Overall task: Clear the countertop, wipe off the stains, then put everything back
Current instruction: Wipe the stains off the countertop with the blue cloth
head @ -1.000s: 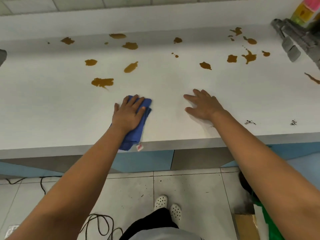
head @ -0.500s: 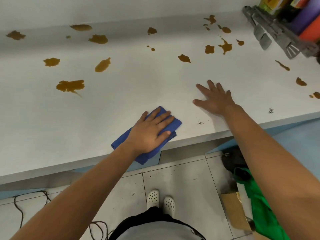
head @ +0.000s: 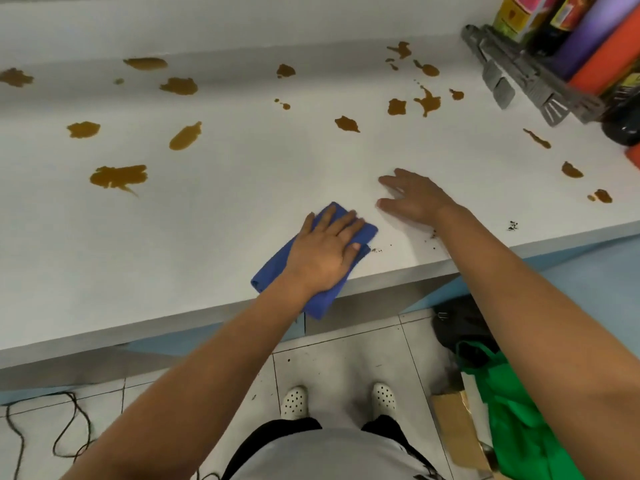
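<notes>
At the near edge of the white laminate worktop (head: 214, 216), the head view shows the left hand (head: 323, 252) lying flat, fingers straight, pressing on a folded blue cleaning cloth (head: 273, 271). The cloth's near corner hangs over the worktop's front lip, and its far corner sits just beside the right hand (head: 414, 199). That right hand rests palm down on the bare surface with fingers spread, its grip apart and holding nothing; the two hands are close but not touching.

Small dark crumbs (head: 375, 251) lie just right of the cloth, and another dark speck cluster (head: 512, 225) sits near the front edge further right. Brown sauce-like stains (head: 119, 177) are scattered across the far half of the worktop, from the left border to the right side, with a wide unstained band between them and the hands. On the far right, a grey plastic rack (head: 530, 76) stands against the corner with an orange cylinder (head: 609, 60), a purple cylinder (head: 588, 32) and dark bottles (head: 623, 123) crowded behind it.

Below the front lip, a grey tiled floor (head: 349, 362) shows white perforated shoes (head: 294, 401), a black cable (head: 65, 431) to the left and a green fabric bag (head: 519, 417) to the right.
</notes>
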